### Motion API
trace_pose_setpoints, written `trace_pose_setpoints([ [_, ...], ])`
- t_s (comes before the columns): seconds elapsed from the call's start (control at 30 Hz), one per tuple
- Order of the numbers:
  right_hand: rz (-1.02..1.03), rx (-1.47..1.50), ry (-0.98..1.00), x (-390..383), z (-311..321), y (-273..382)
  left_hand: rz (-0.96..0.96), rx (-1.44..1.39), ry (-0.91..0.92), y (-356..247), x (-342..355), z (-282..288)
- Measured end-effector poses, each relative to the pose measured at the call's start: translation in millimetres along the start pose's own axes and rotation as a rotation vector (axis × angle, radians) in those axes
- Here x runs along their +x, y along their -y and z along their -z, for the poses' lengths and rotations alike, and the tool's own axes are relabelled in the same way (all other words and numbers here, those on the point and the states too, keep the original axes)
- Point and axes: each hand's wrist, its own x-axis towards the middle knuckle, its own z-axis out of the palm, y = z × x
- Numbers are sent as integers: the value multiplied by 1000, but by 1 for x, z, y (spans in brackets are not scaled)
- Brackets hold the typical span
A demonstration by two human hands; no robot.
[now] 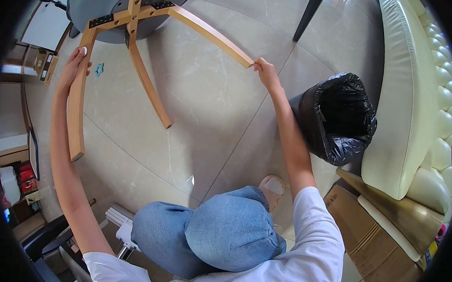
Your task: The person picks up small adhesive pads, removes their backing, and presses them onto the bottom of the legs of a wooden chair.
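Chair [133,16] upturned, wooden legs toward us.
Our left hand [74,66] grips one leg [77,109]; right hand [266,72] fingers pinch another leg's tip [247,63].

White short-sleeved T-shirt [312,245], blue jeans [217,236], pink slipper [272,187]

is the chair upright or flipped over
Flipped over: the chair has its grey seat on the floor and wooden legs pointing up. The left hand and right hand each touch a leg.
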Motion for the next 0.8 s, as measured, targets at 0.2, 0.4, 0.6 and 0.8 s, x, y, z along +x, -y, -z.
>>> trace_pose_setpoints([
  [0.2,58,-134,-4,2,9,-2,16,-7,-1,-11,-8,-11],
  [0.4,105,-207,-51,-3,4,9,15,-20,-3,-10,-6,-10],
  [0.6,30,-272,-126,-9,4,11,-1,-22,8,-6,-3,-11],
  [0.8,-2,-49,-194,-58,20,61,18,-75,-11,-3,-2,-8],
])
